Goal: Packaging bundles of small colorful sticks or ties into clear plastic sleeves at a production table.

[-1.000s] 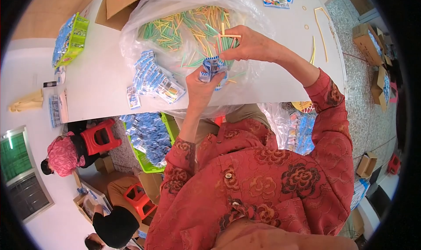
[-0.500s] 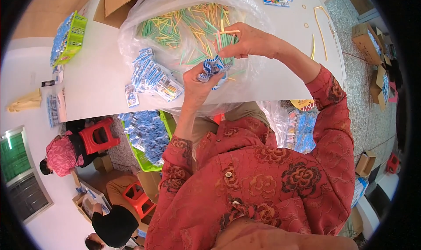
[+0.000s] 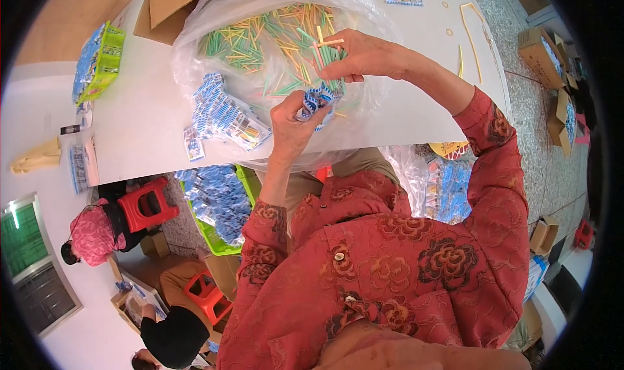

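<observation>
Mid-run: left hand clamps packet, right hand pinches sticks; stick bag at 12 mostly full.

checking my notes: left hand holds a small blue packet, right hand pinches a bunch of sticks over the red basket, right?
Not quite. In the head view the right hand pinches the sticks over a clear plastic bag, not a red basket. The left hand does hold the blue packet.

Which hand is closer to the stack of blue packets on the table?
The left hand. It holds a small blue packet just right of the stack of blue packets; the right hand grips coloured sticks farther right.
</observation>
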Demonstrator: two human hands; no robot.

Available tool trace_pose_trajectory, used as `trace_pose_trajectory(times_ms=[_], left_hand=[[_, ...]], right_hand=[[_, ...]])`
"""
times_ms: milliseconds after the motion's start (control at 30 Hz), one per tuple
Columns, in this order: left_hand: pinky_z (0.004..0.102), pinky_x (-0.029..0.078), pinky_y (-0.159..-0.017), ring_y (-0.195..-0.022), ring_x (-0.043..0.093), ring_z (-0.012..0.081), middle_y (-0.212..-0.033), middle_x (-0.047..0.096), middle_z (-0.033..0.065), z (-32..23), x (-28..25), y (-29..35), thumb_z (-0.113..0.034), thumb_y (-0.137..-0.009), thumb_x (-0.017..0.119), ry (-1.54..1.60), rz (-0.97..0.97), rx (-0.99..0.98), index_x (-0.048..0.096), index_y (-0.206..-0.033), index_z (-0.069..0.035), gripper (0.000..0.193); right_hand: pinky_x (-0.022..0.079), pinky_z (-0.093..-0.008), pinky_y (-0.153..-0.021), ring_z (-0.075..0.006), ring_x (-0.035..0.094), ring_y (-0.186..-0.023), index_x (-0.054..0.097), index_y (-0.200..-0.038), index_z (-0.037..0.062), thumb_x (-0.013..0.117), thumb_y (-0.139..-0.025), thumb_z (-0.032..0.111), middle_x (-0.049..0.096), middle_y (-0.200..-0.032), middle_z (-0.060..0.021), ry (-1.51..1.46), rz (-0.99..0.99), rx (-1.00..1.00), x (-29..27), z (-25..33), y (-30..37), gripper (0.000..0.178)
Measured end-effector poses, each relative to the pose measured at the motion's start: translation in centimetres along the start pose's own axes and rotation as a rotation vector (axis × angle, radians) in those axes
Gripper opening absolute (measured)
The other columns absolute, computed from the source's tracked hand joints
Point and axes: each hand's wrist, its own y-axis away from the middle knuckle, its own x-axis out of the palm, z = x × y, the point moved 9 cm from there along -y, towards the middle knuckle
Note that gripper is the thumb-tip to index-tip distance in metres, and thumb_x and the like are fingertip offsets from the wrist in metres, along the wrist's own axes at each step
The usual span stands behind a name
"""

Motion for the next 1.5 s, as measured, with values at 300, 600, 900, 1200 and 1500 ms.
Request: trace_pose_trajectory(times_ms=[300,600,900,1200,1500], left_hand=[[0.0256,0.039,-0.050,-0.054,0.048,0.0138,-0.063,0.053,0.0065,-1.8,-0.3,0.0,-0.002,-0.063,0.072,-0.156,-0.011,0.105,0.058,-0.073,0.000,0.017],[0.0227,0.044,-0.057,-0.063,0.054,0.0073,-0.075,0.063,0.0023,-0.2,-0.4,0.4,-0.002,-0.069,0.070,0.095,-0.081,-0.057,0.062,-0.086,-0.001,0.019],[0.0244,0.048,-0.069,-0.076,0.059,0.0106,-0.089,0.063,0.0042,1.8,0.4,0.4,0.002,-0.068,0.070,0.556,-0.138,-0.279,0.059,-0.099,0.001,0.033],[0.0237,0.048,-0.067,-0.075,0.060,0.0105,-0.088,0.064,0.0055,1.1,0.3,-0.2,0.002,-0.070,0.068,0.765,-0.173,-0.229,0.059,-0.100,0.000,0.031],[0.0253,0.049,-0.072,-0.078,0.061,0.0113,-0.090,0.064,0.0051,2.1,-0.1,-0.4,0.002,-0.070,0.069,0.785,-0.156,-0.244,0.058,-0.101,-0.001,0.033]], right_hand=[[0.032,-0.0213,-0.043,-0.0070,0.039,-0.046,0.053,-0.075,0.0058,0.059,-0.074,0.021,0.045,-0.054,0.0003,-0.028,0.088,0.048,0.7,-0.3,-0.7,0.017],[0.032,-0.0227,-0.045,-0.0067,0.041,-0.053,0.055,-0.080,0.0044,0.062,-0.078,0.025,0.046,-0.059,0.0002,0.043,-0.119,-0.168,0.5,0.7,-0.1,0.022],[0.047,-0.0258,-0.063,-0.0117,0.052,-0.074,0.056,-0.097,-0.0003,0.059,-0.081,0.017,0.057,-0.081,-0.0070,0.308,-0.235,-0.437,0.5,3.0,1.2,0.024],[0.037,-0.0169,-0.056,-0.0029,0.045,-0.066,0.056,-0.106,0.0049,0.053,-0.086,0.016,0.055,-0.088,0.0034,-0.071,-0.234,-0.208,-2.0,0.4,0.9,0.024],[0.041,-0.0185,-0.064,-0.0019,0.048,-0.072,0.057,-0.096,0.0069,0.057,-0.084,0.015,0.056,-0.084,0.0036,-0.266,-0.132,-0.211,0.8,-2.7,0.0,0.015]])
